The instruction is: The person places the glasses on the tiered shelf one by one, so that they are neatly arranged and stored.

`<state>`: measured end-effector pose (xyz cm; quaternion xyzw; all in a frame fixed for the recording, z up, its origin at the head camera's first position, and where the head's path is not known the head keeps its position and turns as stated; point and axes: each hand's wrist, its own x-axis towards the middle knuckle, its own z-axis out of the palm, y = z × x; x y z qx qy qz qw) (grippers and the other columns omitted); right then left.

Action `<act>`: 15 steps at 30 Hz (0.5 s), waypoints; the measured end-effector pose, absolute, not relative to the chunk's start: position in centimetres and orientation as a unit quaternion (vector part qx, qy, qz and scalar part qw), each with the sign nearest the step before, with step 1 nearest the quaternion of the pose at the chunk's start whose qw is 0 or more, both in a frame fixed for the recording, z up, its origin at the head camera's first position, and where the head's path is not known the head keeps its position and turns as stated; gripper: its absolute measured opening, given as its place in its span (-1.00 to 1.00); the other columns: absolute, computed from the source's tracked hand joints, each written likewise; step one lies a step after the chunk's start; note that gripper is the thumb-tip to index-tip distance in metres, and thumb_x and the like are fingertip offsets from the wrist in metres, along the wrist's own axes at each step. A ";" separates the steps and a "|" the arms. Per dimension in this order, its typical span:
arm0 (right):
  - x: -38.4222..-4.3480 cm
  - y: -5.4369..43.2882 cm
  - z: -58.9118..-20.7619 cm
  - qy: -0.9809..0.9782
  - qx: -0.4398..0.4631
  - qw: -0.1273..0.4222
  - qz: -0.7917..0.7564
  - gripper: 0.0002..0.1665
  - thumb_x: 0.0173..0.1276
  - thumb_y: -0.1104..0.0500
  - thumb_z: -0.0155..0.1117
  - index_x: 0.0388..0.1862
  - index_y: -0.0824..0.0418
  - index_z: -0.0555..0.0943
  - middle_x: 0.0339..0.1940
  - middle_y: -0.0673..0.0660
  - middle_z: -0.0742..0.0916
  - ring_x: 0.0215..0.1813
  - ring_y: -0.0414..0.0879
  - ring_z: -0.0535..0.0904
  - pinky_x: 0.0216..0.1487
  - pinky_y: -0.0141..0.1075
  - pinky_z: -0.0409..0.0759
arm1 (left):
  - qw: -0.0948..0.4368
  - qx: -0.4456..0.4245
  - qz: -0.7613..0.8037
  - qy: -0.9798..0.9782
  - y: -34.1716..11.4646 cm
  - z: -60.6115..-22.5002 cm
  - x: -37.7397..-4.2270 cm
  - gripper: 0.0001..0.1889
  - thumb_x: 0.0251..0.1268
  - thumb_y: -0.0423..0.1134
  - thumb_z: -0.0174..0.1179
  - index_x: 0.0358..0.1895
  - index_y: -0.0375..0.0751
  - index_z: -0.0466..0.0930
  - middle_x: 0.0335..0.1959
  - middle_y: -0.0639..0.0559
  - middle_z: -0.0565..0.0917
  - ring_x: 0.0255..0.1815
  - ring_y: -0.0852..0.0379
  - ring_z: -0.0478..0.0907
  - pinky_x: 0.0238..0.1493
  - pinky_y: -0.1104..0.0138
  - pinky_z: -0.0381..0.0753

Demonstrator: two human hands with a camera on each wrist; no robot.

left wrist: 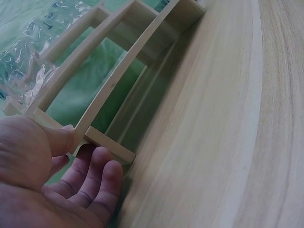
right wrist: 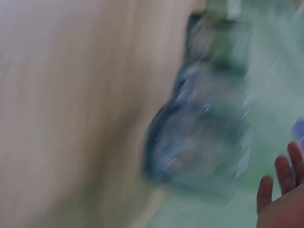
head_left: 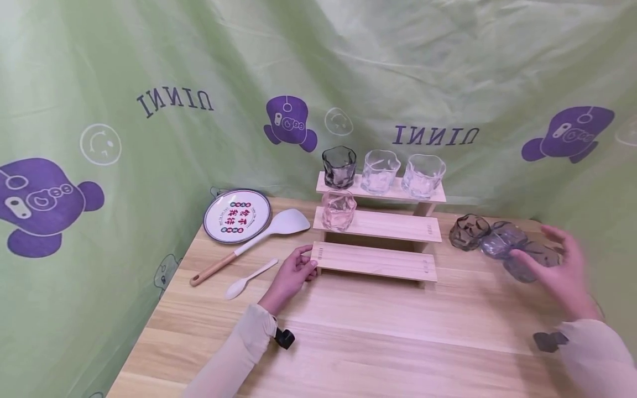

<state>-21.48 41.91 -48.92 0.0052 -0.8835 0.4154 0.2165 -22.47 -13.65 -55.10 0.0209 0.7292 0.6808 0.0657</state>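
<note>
My left hand (head_left: pixel 293 271) pinches the left end of the lowest step of a three-step wooden display rack (head_left: pixel 375 260). In the left wrist view its thumb lies on the board and its fingers (left wrist: pixel 111 175) curl beneath. A dark grey glass (head_left: pixel 340 168) and two clear glasses (head_left: pixel 380 172) stand on the top step, a pink glass (head_left: pixel 339 211) at the left of the middle one. To the right, my right hand (head_left: pixel 564 271) holds nothing, thumb and fingers spread beside several glasses on the table: a brown-grey one (head_left: pixel 469 232), a bluish one (head_left: pixel 504 240) and a grey one (head_left: pixel 532 261).
On the left of the wooden table (head_left: pixel 348 337) lie a round plate (head_left: pixel 219 215) with printed characters, a white spatula (head_left: pixel 290 221) with a wooden handle, and a small white spoon (head_left: pixel 238 288). A green printed curtain (head_left: pixel 199 149) hangs behind and beside the table.
</note>
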 end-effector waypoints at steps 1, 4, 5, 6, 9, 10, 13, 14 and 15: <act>-21.4 42.9 -49.4 -0.886 -0.011 0.205 0.415 0.05 0.19 0.26 0.57 0.59 0.13 0.24 0.51 0.14 0.38 0.47 -0.10 0.22 0.52 -0.32 0.08 | 0.065 0.020 0.680 0.730 -13.7 -55.1 -22.5 -0.49 0.48 -0.51 0.11 0.42 -0.50 0.25 -0.16 -0.37 0.58 -0.16 -0.48 0.57 -0.08 -0.19 0.66; -20.8 44.8 -50.7 -0.899 -0.046 0.143 0.411 0.15 0.33 0.10 0.48 0.68 0.05 -0.04 0.64 0.24 0.10 0.61 0.12 -0.06 0.59 0.06 -0.18 | 0.061 0.019 0.677 0.733 -13.7 -55.1 -22.4 -0.49 0.48 -0.48 0.13 0.43 -0.45 0.28 -0.16 -0.30 0.59 -0.18 -0.41 0.60 -0.09 -0.13 0.69; -20.6 45.2 -51.0 -0.902 -0.049 0.121 0.412 0.18 0.36 0.06 0.46 0.69 0.05 -0.13 0.65 0.28 0.02 0.62 0.21 -0.13 0.56 0.17 -0.24 | 0.061 0.019 0.678 0.733 -13.7 -55.1 -22.4 -0.49 0.48 -0.46 0.15 0.43 -0.43 0.29 -0.16 -0.28 0.59 -0.18 -0.38 0.61 -0.10 -0.10 0.70; -20.4 45.5 -51.3 -0.903 -0.049 0.104 0.413 0.21 0.37 0.05 0.44 0.69 0.05 -0.20 0.65 0.32 -0.03 0.61 0.30 -0.18 0.53 0.26 -0.29 | 0.063 0.018 0.679 0.732 -13.6 -55.1 -22.3 -0.48 0.48 -0.45 0.16 0.43 -0.41 0.30 -0.16 -0.26 0.59 -0.18 -0.35 0.62 -0.10 -0.07 0.71; -20.0 45.9 -51.7 -0.905 -0.051 0.069 0.416 0.26 0.40 0.01 0.41 0.69 0.04 -0.32 0.64 0.39 -0.09 0.57 0.44 -0.20 0.46 0.38 -0.30 | 0.066 0.020 0.676 0.733 -13.6 -55.1 -22.3 -0.48 0.48 -0.41 0.18 0.44 -0.36 0.31 -0.15 -0.23 0.60 -0.19 -0.25 0.65 -0.11 0.04 0.73; -19.9 45.9 -51.7 -0.905 -0.052 0.062 0.417 0.26 0.41 0.00 0.40 0.68 0.03 -0.33 0.63 0.41 -0.08 0.55 0.48 -0.18 0.44 0.41 -0.27 | 0.067 0.021 0.674 0.735 -13.6 -55.0 -22.3 -0.47 0.48 -0.40 0.18 0.44 -0.35 0.31 -0.14 -0.22 0.60 -0.20 -0.23 0.65 -0.12 0.07 0.74; -19.9 46.0 -51.7 -0.906 -0.057 0.053 0.417 0.24 0.43 -0.02 0.37 0.69 0.02 -0.33 0.59 0.53 -0.03 0.47 0.58 -0.07 0.40 0.47 -0.18 | 0.069 0.017 0.672 0.737 -13.7 -54.9 -22.3 -0.47 0.48 -0.39 0.18 0.45 -0.32 0.32 -0.13 -0.22 0.59 -0.20 -0.17 0.66 -0.12 0.13 0.74; -19.9 46.0 -51.7 -0.907 -0.055 0.050 0.414 0.22 0.43 -0.02 0.36 0.69 0.04 -0.32 0.56 0.57 -0.01 0.44 0.62 -0.04 0.37 0.50 -0.15 | 0.069 0.014 0.671 0.738 -13.7 -54.9 -22.2 -0.47 0.48 -0.39 0.18 0.45 -0.31 0.32 -0.13 -0.21 0.59 -0.20 -0.16 0.66 -0.12 0.13 0.74; -19.9 45.9 -51.7 -0.909 -0.053 0.043 0.411 0.21 0.44 -0.03 0.35 0.69 0.06 -0.30 0.54 0.62 0.00 0.42 0.65 -0.02 0.34 0.53 -0.12 | 0.068 0.012 0.669 0.740 -13.8 -54.8 -22.2 -0.47 0.48 -0.39 0.19 0.45 -0.30 0.32 -0.13 -0.21 0.59 -0.20 -0.15 0.66 -0.12 0.14 0.74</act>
